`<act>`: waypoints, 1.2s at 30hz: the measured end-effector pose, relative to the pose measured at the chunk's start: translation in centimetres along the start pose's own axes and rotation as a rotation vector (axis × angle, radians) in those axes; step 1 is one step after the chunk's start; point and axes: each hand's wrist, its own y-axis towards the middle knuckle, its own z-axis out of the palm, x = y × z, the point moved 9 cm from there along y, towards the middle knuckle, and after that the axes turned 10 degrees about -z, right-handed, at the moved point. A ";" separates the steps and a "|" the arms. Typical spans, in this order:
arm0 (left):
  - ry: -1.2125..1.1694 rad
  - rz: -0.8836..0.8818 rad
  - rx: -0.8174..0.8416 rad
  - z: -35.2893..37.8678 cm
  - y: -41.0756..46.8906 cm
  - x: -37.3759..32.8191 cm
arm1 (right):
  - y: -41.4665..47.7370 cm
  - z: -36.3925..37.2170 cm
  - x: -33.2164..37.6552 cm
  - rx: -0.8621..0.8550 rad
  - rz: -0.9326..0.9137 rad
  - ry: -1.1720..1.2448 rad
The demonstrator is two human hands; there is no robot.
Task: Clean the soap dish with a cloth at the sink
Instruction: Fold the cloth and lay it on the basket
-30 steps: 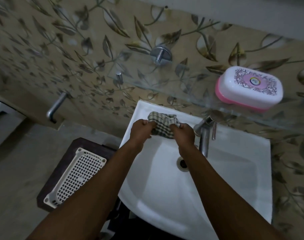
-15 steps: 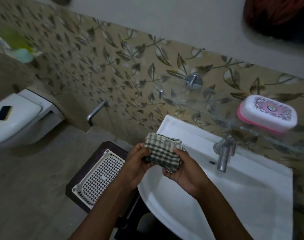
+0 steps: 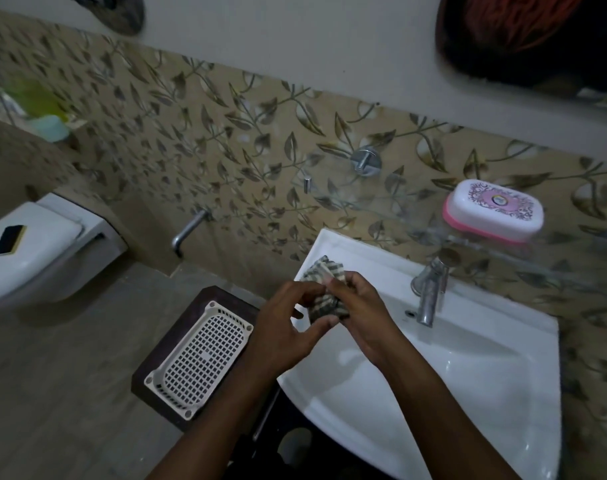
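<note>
A checked cloth (image 3: pixel 324 289), bunched up, is held over the left rim of the white sink (image 3: pixel 475 362). My right hand (image 3: pixel 362 313) grips it from the right, fingers curled round it. My left hand (image 3: pixel 288 323) pinches its lower left side between thumb and fingers. The soap dish (image 3: pixel 492 211), white lid on a pink base, stands closed on the glass shelf (image 3: pixel 399 216) above the sink, well to the right of both hands.
A metal tap (image 3: pixel 428 292) stands at the sink's back edge. A white perforated basket (image 3: pixel 198 358) lies on a dark stool left of the sink. A toilet (image 3: pixel 35 251) with a dark sponge on it is at far left. A wall spout (image 3: pixel 188 230) sticks out.
Both hands drew the cloth back from the sink's far corner toward its left rim and bunched it tighter. The view swung left and up, bringing in the toilet.
</note>
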 end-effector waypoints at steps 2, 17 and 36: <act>0.000 -0.048 -0.045 -0.1 0.1 0.5 | -0.2 0.2 0.4 0.049 -0.039 -0.078; -1.083 -0.690 -0.364 -3.3 -1.4 9.3 | 1.7 -0.6 -0.4 0.004 -0.115 -0.111; -1.049 -1.042 -0.933 -14.6 -13.9 28.5 | 13.8 16.6 -16.5 0.260 0.078 -0.464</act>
